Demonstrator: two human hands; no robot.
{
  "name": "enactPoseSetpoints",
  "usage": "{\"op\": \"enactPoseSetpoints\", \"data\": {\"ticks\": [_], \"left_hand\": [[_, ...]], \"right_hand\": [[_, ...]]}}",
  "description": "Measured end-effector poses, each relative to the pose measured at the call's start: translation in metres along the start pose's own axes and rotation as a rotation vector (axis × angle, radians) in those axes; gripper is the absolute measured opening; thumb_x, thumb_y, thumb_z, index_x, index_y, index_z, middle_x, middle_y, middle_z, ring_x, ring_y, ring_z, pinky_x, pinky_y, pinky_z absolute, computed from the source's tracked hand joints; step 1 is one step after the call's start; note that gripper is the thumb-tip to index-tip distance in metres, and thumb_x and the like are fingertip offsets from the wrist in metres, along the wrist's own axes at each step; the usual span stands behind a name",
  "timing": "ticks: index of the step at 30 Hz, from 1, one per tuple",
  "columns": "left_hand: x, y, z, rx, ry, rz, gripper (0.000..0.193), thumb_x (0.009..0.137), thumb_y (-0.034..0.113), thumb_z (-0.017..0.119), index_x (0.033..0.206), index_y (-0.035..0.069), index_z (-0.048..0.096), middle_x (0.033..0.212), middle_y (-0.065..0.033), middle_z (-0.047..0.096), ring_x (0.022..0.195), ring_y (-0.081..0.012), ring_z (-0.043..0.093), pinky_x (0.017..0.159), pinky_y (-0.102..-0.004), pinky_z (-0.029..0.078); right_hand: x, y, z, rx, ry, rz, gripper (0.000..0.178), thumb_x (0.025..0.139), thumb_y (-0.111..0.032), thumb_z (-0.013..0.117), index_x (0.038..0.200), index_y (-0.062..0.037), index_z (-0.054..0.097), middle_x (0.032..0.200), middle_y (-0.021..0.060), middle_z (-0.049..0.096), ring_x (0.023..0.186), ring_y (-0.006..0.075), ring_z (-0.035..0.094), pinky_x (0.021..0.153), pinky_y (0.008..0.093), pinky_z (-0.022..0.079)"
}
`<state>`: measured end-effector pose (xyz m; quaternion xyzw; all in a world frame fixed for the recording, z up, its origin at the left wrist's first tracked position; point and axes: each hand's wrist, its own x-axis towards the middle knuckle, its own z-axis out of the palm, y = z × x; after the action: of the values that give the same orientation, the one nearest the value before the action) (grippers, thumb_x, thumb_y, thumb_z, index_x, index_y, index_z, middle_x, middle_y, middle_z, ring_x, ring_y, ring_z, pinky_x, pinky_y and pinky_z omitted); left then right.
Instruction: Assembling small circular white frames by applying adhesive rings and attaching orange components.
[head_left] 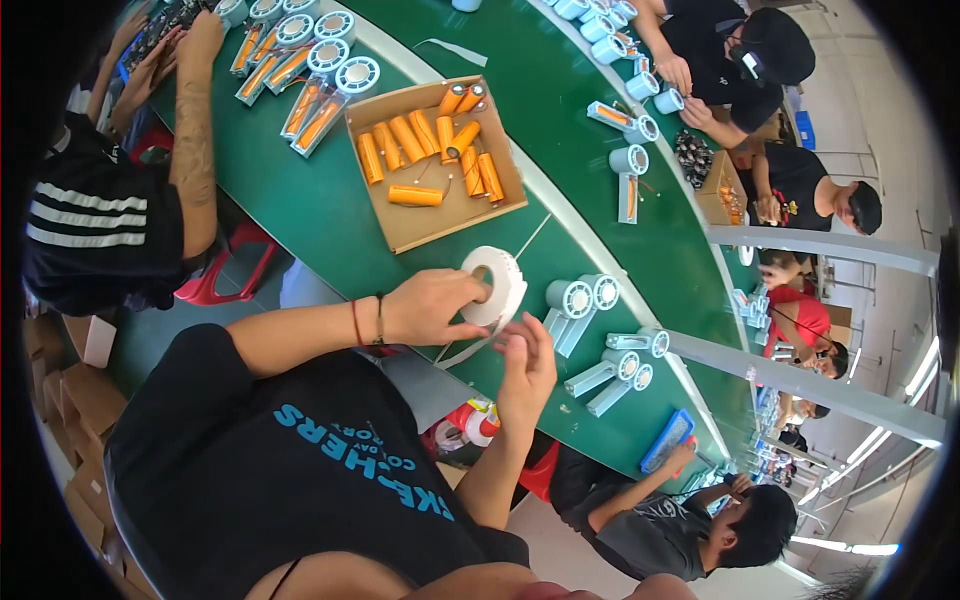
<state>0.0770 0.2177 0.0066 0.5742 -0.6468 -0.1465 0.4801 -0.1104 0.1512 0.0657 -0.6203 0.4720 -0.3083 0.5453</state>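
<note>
We closed our left hand (428, 306) in a firm grip on the white tape roll (497, 285) above the green tabletop (330, 215). Our right hand (525, 368), fingers loosely spread, touched the strip (466, 348) hanging below the roll.

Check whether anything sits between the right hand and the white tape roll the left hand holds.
Nothing visible does. The right hand is just below the white tape roll, at its loose strip, while the left hand grips the roll.

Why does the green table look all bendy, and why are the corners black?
In the head view, the fisheye lens curves the green table toward the rim, leaving black corners; ceiling lights glare at lower right; the white roll and both hands look sharp.
</note>
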Motion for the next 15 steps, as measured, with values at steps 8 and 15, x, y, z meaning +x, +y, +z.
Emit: {"op": "enactPoseSetpoints", "data": {"ticks": [8, 15], "left_hand": [[0.003, -0.003, 0.011, -0.057, -0.152, -0.012, 0.042, 0.086, 0.023, 0.078, 0.113, 0.003, 0.055, 0.101, -0.0154, 0.064, 0.093, -0.0374, 0.064, 0.083, -0.0447, 0.052], [0.004, -0.017, -0.002, -0.033, -0.101, -0.187, 0.042, 0.089, 0.027, 0.074, 0.116, 0.001, 0.055, 0.101, -0.0199, 0.065, 0.091, -0.0404, 0.065, 0.08, -0.0469, 0.052]], "right_hand": [[-0.009, 0.016, 0.007, -0.205, 0.074, -0.034, 0.016, 0.095, -0.009, 0.074, 0.1, 0.0047, 0.066, 0.083, 0.0045, 0.069, 0.072, 0.0078, 0.063, 0.066, 0.0228, 0.049], [-0.041, 0.002, -0.009, -0.298, -0.366, 0.177, 0.018, 0.091, -0.007, 0.077, 0.085, 0.0017, 0.063, 0.071, 0.0017, 0.064, 0.064, 0.0061, 0.058, 0.056, 0.0243, 0.045]]}}
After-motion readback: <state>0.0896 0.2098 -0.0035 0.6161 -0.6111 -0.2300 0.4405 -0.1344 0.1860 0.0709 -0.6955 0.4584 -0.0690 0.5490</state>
